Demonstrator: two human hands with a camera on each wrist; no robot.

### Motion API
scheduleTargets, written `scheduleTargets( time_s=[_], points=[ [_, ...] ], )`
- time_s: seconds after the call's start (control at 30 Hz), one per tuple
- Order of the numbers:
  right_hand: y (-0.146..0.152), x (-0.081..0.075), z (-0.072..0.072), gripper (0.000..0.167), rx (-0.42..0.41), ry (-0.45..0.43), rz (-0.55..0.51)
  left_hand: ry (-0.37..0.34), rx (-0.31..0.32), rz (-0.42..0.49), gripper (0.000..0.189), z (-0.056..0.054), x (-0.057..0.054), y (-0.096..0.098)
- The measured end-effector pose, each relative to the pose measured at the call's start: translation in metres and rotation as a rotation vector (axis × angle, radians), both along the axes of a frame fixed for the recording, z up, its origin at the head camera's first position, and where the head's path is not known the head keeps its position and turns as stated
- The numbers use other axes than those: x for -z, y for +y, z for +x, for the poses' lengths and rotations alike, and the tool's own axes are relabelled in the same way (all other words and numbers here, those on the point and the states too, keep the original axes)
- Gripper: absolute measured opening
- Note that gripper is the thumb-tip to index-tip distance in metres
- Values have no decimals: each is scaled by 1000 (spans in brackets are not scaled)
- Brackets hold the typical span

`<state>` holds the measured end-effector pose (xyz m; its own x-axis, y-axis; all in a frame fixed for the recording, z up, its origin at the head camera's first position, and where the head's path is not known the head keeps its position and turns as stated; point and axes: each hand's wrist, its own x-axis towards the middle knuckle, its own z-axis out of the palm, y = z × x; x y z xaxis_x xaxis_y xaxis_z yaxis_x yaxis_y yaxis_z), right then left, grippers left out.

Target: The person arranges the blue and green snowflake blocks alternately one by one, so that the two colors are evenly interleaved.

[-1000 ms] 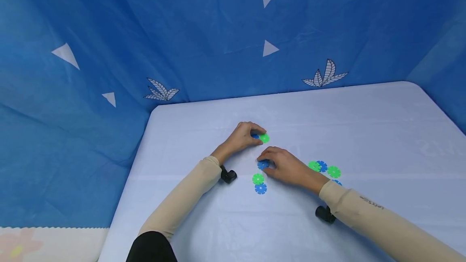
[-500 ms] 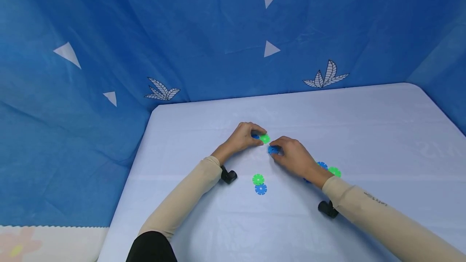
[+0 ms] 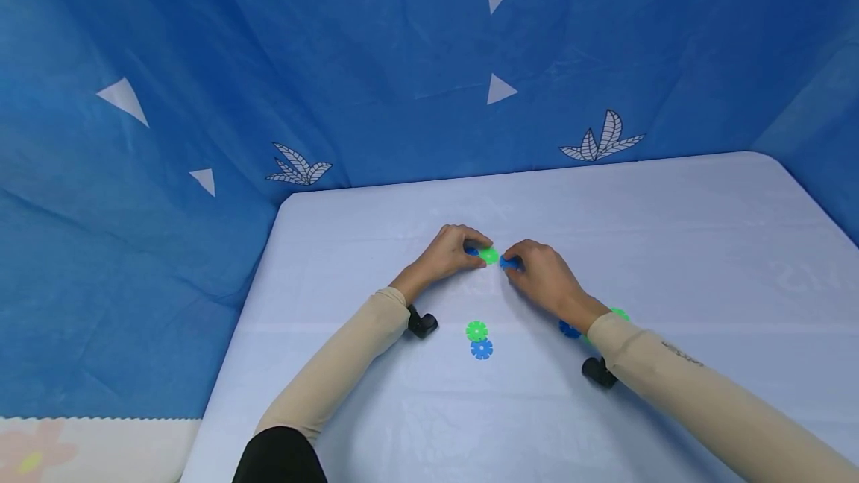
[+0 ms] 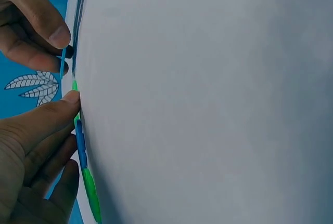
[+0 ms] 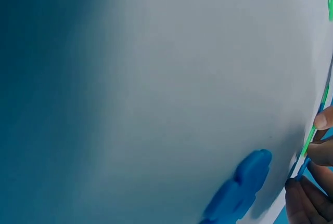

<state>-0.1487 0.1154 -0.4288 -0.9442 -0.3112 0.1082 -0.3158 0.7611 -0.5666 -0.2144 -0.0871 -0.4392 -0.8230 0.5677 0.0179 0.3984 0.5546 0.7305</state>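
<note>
In curled left hand, pinches green disc; in curled right hand, pinches blue disc just beside, at green's four o'clock. Has green-and-blue pair near, at six o'clock.

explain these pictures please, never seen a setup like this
There's no machine: a person works with two bare hands, the left hand and right hand. The widest picture looks down from a camera worn on the head; the others come from wrist cameras. On the white table lie a green disc and a blue disc, touching, plus more discs partly hidden by the right arm. The left grip holds a row of green and blue discs; the right pinches another blue disc just short of it.
</note>
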Motion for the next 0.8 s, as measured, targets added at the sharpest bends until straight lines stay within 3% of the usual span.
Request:
scheduleTargets(
  time_s=[0.8],
  points=[
    [-8, 3, -8, 23, 56, 49, 114, 11, 19, -3, 33, 0, 0, -1]
  ],
)
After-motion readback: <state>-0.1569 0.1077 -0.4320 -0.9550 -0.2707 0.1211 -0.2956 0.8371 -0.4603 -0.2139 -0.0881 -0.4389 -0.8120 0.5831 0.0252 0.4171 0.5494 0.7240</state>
